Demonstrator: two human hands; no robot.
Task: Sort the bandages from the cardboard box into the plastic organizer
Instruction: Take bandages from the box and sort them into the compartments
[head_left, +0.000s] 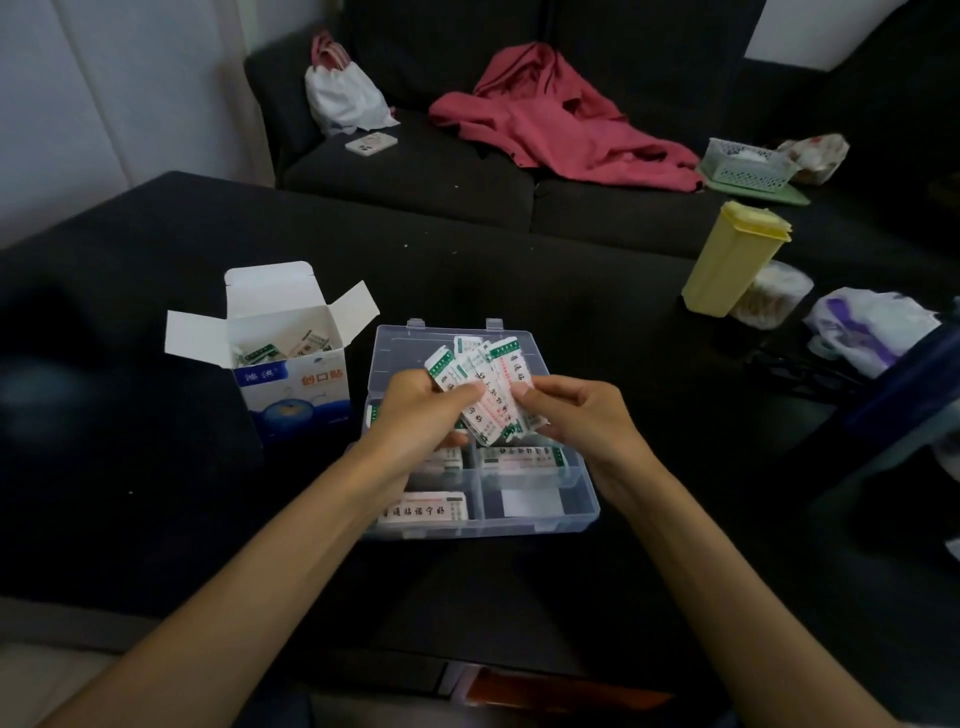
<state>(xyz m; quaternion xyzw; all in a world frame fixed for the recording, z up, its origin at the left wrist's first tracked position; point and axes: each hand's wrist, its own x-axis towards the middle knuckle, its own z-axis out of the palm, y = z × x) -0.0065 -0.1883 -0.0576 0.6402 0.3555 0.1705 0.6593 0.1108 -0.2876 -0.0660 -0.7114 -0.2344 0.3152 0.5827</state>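
Gripping glossy flat bandages (480, 384) | left hand (415, 410), right hand (576, 410) | above clear plastic organizer (582, 499)

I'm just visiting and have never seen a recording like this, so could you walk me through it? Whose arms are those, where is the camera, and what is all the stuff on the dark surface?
There is no machine here: a person does the work with bare hands. The single picture comes from a wide-angle camera worn on the head, looking forward and down, so the arms reach in from the bottom edge.

The left hand and the right hand together hold a fanned bundle of wrapped bandages above a clear plastic organizer with its lid open. Some of its compartments already hold bandages. To its left stands an opened cardboard box with more bandages inside.

To the right stands a yellow container. Behind is a dark sofa with a red garment and a white bag on it.
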